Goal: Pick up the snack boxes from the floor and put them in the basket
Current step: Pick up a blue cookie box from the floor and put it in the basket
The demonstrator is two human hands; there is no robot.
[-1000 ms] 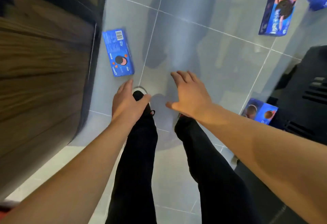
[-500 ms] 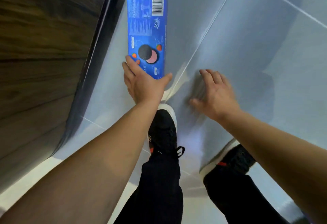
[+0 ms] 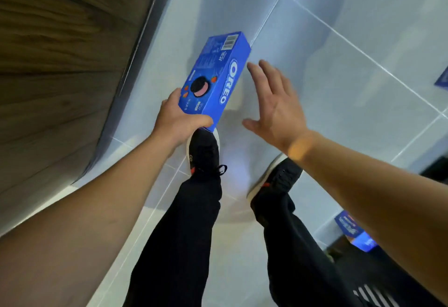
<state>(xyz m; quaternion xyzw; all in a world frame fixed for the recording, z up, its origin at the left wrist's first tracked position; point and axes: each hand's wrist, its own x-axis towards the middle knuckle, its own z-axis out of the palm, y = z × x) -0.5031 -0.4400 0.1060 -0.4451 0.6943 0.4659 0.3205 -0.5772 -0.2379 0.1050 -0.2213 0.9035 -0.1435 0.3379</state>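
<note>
One blue Oreo box [image 3: 215,77] is being held clear of the tiled floor [image 3: 339,27] by the left hand [image 3: 177,122], fingers gripping its near end. The right hand [image 3: 276,107] is hovering at its 3 o'clock, fingers spread wide, apart. Two further boxes are lying at the floor's right edge [image 3: 442,78] [image 3: 349,226]; a wooden panel [image 3: 60,64] is bounding 9 o'clock.

I see a bright blue box [image 3: 213,81] with white lettering and a black-and-pink cookie picture (plus a white barcode patch). The floor [image 3: 339,39] is pale grey tile, the shoes [image 3: 203,154] black with white soles, the trousers [image 3: 179,241] black.
</note>
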